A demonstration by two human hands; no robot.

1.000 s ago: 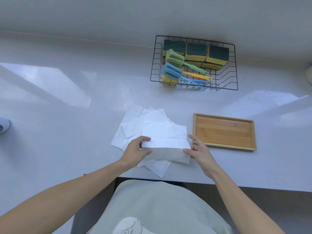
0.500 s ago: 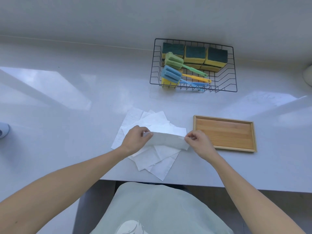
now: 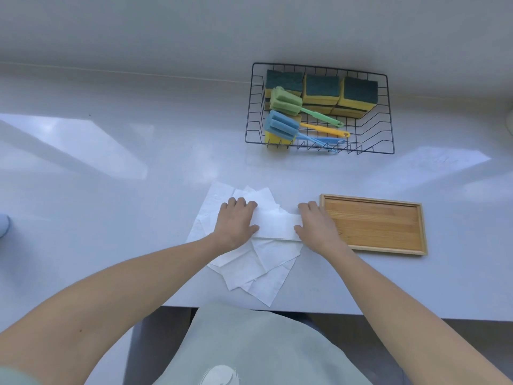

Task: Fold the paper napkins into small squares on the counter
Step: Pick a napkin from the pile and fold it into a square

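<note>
Down go both hands: the napkin (image 3: 276,225) lifted half a second ago now lies folded over as a strip on the pile (image 3: 258,262), just left of the tray (image 3: 373,223). Left hand (image 3: 236,222) and right hand (image 3: 319,226) press flat on its two ends, palms down, fingers together, nothing pinched. One tray, one wire basket (image 3: 319,107) beyond it. Inside that: three stacks of sponges (image 3: 322,93) and three sponge brushes (image 3: 286,102), green, blue, yellow. How many loose sheets lie in the pile is hard to count; they overlap. On the counter (image 3: 111,204), far left of the tray, a pale object (image 3: 3,225) is cut off.
</note>
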